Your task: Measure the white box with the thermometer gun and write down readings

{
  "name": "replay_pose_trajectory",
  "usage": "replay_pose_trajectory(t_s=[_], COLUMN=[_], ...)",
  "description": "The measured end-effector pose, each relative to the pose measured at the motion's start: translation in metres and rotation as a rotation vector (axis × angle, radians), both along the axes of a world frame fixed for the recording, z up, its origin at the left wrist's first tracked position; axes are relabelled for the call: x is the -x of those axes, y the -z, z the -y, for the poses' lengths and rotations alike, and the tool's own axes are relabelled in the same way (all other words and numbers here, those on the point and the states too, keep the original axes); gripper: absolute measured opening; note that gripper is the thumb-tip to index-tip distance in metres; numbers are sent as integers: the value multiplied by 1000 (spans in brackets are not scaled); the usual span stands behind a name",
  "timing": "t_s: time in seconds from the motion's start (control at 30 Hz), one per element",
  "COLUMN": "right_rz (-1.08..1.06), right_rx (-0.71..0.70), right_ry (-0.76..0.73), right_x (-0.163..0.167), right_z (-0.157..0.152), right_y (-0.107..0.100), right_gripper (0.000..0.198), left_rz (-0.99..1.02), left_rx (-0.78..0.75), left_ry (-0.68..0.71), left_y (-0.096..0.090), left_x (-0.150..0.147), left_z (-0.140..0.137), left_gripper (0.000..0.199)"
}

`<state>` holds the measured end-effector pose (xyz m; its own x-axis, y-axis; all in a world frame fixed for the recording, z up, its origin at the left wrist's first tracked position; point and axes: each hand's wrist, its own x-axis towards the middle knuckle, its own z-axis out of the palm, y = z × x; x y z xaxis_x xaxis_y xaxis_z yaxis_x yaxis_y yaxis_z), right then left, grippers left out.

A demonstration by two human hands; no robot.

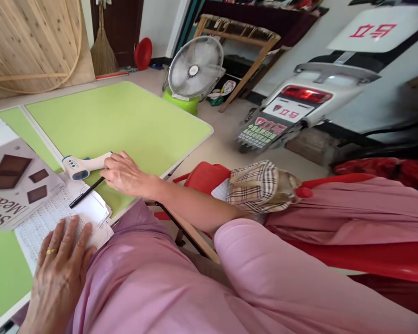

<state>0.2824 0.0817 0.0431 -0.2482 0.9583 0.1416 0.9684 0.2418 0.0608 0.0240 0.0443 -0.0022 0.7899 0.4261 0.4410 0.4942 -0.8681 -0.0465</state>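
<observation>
My right hand is closed around the handle end of a white and blue infrared thermometer, which lies on its side over the green table. A black pen slants across the papers, its upper end reaching my right hand; I cannot tell whether the fingers grip it too. My left hand, with a gold ring, rests flat with fingers stretched on handwritten papers. Partly covering those sheets is a grey printed cover with brown squares and the word "Meal".
Red chairs stand to the right, one bearing a plaid bag and a pink cloth. Beyond the table are a fan on a green stool, a white scooter and a broom.
</observation>
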Motion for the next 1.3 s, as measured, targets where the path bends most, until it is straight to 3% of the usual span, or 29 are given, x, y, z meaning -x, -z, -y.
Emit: replay_pose_trajectory(t_s=[0.17, 0.37, 0.5, 0.67, 0.77, 0.87, 1.03, 1.3], right_rz=[-100, -306, -279, -200, -288, -365, -380, -447], right_rx=[-73, -236, -195, 51, 111, 120, 35, -133], right_ry=[-81, -291, -193, 10, -30, -126, -231, -214], right_x=[2, 0, 5, -1, -13, -27, -42, -39], right_z=[-7, -18, -32, -53, -65, -75, -91, -89], right_y=[-1, -14, -16, 10, 26, 31, 33, 48], right_gripper=[23, 16, 30, 63, 59, 55, 38, 35], left_rz=[-30, -99, -121, -182, -209, -180, -156, -108], left_rx=[12, 138, 165, 149, 140, 222, 413, 486], left_ry=[-39, -117, -134, -57, 31, 120, 170, 186], left_y=[-3, -13, -20, -30, -29, -26, -28, -26], left_x=[2, 7, 9, 12, 11, 5, -4, -1], left_z=[-4, 5, 4, -16, -31, -47, -68, -78], left_gripper=[37, 32, 30, 32, 34, 36, 50, 35])
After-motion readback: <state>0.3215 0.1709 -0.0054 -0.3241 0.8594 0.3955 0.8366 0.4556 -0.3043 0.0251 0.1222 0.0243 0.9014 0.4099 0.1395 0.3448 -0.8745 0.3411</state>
